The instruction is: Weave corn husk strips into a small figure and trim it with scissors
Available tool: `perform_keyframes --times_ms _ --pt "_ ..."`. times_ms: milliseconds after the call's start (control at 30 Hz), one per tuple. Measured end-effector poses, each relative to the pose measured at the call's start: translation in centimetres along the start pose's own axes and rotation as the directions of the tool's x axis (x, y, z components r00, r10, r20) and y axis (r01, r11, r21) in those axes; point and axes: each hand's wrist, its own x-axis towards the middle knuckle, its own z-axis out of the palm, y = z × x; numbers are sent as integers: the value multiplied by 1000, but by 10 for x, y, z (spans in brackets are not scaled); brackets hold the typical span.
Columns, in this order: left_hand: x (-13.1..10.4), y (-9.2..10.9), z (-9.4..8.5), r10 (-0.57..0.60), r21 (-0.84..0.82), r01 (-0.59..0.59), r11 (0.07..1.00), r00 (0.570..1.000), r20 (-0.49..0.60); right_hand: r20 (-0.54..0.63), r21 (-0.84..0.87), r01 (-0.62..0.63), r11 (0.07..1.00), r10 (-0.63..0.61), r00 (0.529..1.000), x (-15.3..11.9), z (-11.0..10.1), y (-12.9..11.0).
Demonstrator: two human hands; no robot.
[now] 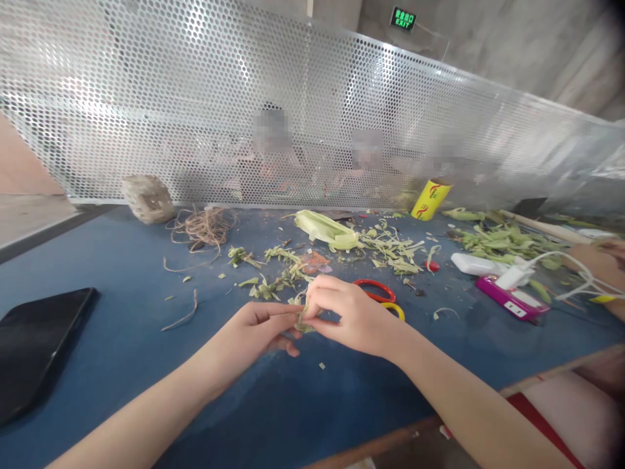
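Center frame, I've got left hand [266, 327] and right hand [344, 311] grips both pinched on a small pale-green plant piece [303, 324], scissors [392, 296] partly behind the right, blue surface [273, 417] below.

Bare hands [349, 314], bare slender forearms [188, 384]

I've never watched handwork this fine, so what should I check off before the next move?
1. Fingertips of left hand and right hand at the small green piece: ok.
2. Firm hold on it: cannot tell, fingers partly cover it.
3. Scissors blades clear of the hands: cannot tell, only handles show.
4. Blue table free of scraps: not ok, leafy bits lie just beyond.
5. Twine bundle apart from the hands: ok.
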Motion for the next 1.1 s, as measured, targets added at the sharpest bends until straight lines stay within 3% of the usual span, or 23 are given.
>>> perform_keyframes --times_ms 167,400,700,867,1100 --pt "1 2 -3 45 81 -49 996 998 52 -67 66 -69 995 73 995 1 3 -1" --pt "-1 6 -2 59 144 -57 988 998 -7 -152 55 -66 996 74 986 2 5 -3" --pt "-1 5 -3 80 83 -79 993 997 -13 -108 108 -79 991 91 990 1 2 -5" --pt "1 5 -5 107 44 -108 993 994 39 -62 82 -45 996 50 997 0 -3 -7" --pt "2 3 -6 151 186 -144 972 988 -28 -107 120 -105 987 117 987 -1 4 -6"
